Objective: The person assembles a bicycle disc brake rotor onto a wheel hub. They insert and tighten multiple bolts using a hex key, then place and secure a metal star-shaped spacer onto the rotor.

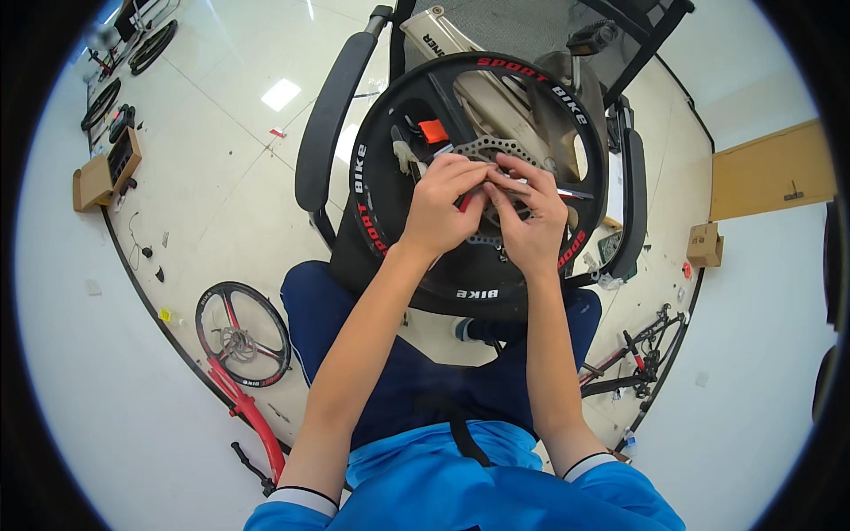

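Note:
A black three-spoke bicycle wheel (490, 294) with red and white lettering lies flat before me on a black chair. Above its hub, my left hand (450, 199) and my right hand (533, 212) meet with fingertips pinched together. What they pinch is mostly hidden; a bit of red shows under the left fingers. A slim, pointed, shiny piece (575, 194) sticks out to the right from behind my right hand. Beneath the hands is a silver brake disc (496, 146), partly covered. An orange piece (433, 132) and a pale, crumpled item (404, 152) lie left of the disc.
Chair armrests (332, 124) flank the wheel, with a beige bike frame (443, 34) behind. On the floor are another wheel (205, 329) and red frame (258, 429) at left, and a dark frame (611, 380) at right. Cardboard boxes (706, 245) stand by the walls.

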A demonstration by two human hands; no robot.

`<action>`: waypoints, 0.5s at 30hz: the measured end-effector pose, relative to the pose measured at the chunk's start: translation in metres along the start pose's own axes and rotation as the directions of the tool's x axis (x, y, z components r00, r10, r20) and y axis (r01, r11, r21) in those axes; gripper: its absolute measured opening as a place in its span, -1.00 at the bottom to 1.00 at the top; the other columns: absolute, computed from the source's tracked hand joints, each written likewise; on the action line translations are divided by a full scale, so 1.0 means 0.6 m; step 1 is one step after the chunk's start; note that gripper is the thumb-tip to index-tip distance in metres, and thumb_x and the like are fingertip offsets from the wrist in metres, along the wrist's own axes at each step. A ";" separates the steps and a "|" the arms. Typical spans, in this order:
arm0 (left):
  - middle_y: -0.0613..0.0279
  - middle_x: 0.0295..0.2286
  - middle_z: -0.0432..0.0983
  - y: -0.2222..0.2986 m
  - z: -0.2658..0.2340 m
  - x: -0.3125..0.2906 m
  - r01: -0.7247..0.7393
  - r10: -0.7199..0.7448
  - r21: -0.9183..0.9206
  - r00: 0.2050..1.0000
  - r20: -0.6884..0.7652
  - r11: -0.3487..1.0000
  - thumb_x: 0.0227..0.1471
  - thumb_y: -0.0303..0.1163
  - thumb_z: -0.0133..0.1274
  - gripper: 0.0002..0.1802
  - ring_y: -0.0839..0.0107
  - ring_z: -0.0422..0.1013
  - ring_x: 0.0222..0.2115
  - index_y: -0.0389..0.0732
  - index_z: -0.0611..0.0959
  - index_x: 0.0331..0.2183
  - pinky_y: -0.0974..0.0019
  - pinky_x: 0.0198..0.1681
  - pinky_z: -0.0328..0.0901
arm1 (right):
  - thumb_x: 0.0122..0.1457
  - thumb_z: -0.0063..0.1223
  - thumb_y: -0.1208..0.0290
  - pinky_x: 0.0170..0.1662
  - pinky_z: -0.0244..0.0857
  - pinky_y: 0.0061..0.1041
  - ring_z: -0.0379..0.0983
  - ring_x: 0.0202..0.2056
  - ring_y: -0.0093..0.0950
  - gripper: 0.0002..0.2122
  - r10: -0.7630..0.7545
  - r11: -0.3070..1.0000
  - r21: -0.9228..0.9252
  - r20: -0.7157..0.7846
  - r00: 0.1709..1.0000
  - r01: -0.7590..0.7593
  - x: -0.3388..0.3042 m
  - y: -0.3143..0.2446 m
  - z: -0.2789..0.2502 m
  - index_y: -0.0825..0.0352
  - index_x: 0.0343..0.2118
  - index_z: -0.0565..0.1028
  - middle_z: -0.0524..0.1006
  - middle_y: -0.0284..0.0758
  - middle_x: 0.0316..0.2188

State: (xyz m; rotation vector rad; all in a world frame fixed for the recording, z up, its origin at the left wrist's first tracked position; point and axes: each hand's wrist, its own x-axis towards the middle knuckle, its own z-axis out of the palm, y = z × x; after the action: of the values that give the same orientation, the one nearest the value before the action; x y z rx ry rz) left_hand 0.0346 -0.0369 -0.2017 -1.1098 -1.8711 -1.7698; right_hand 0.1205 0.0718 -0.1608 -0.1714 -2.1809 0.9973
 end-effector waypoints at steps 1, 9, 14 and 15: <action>0.16 -0.35 0.66 -0.003 -0.002 0.000 0.009 -0.008 -0.025 0.999 0.032 1.000 -0.20 -0.68 0.19 -0.68 0.19 0.52 -0.26 -0.28 0.73 -0.28 0.22 -0.17 0.43 | 0.00 0.30 0.62 -0.16 0.41 -0.49 0.45 -0.23 -0.42 -0.78 -0.030 0.999 -0.026 0.025 0.999 0.030 0.003 0.000 -0.004 0.31 -0.25 0.70 0.63 -0.32 -0.12; 0.22 -0.48 0.61 -0.008 0.017 -0.015 0.104 -0.102 0.017 0.990 -0.100 0.994 -0.24 -0.66 0.28 -0.74 0.29 0.51 -0.33 -0.23 0.73 -0.37 0.29 -0.27 0.42 | 0.00 0.35 0.56 -0.26 0.40 -0.54 0.54 -0.35 -0.49 -0.82 -0.001 1.000 -0.014 -0.071 0.997 0.000 0.008 -0.013 -0.004 0.37 -0.28 0.68 0.65 -0.26 -0.24; 0.23 -0.46 0.60 -0.002 0.034 -0.016 0.134 -0.124 0.049 0.978 -0.168 0.990 -0.22 -0.60 0.29 -0.77 0.24 0.47 -0.33 -0.20 0.73 -0.38 0.24 -0.26 0.39 | 0.02 0.31 0.59 -0.37 0.35 -0.61 0.52 -0.45 -0.55 -0.90 0.056 0.998 0.021 -0.089 0.994 -0.054 0.006 -0.006 0.003 0.38 -0.36 0.66 0.66 -0.31 -0.42; 0.24 -0.46 0.60 0.001 0.035 -0.016 0.153 -0.146 0.030 0.974 -0.173 0.988 -0.21 -0.59 0.29 -0.77 0.21 0.46 -0.32 -0.19 0.73 -0.38 0.21 -0.24 0.38 | 0.02 0.30 0.59 -0.35 0.37 -0.60 0.53 -0.44 -0.53 -0.89 0.053 0.999 0.013 -0.079 0.995 -0.052 0.007 -0.012 0.000 0.38 -0.35 0.66 0.66 -0.30 -0.41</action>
State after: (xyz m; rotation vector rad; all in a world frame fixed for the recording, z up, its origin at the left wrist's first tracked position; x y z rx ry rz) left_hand 0.0465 -0.0202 -0.2118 -0.7929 -1.9221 -1.8310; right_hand 0.1184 0.0684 -0.1535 -0.2605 -2.1081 1.0140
